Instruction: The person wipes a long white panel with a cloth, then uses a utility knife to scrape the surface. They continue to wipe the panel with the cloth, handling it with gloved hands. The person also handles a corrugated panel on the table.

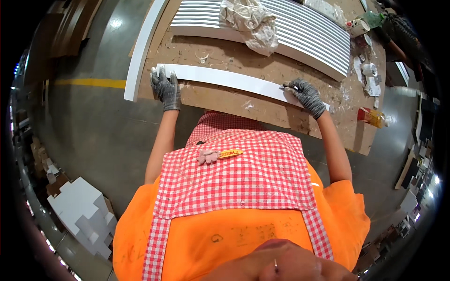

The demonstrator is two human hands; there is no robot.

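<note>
A long white strip [225, 78] lies along the near side of a brown, paint-spotted work table [262, 110]. My left hand [167, 91], in a grey glove with pale fingertips, rests at the strip's left end with its fingers stretched out. Near the right end, my right hand [307, 96], also gloved in grey, is closed, with its fingertips at the strip's surface. A small dark bit shows at those fingertips, too small to name. Behind the strip lies a row of similar white strips [309, 41], with a crumpled off-white cloth [253, 25] on top.
Another white board [144, 51] runs along the table's left edge. Cups [357, 28], a tape roll [370, 70] and a bottle with yellow liquid [373, 117] stand or lie at the right. Another person's dark sleeve [401, 33] shows at the far right.
</note>
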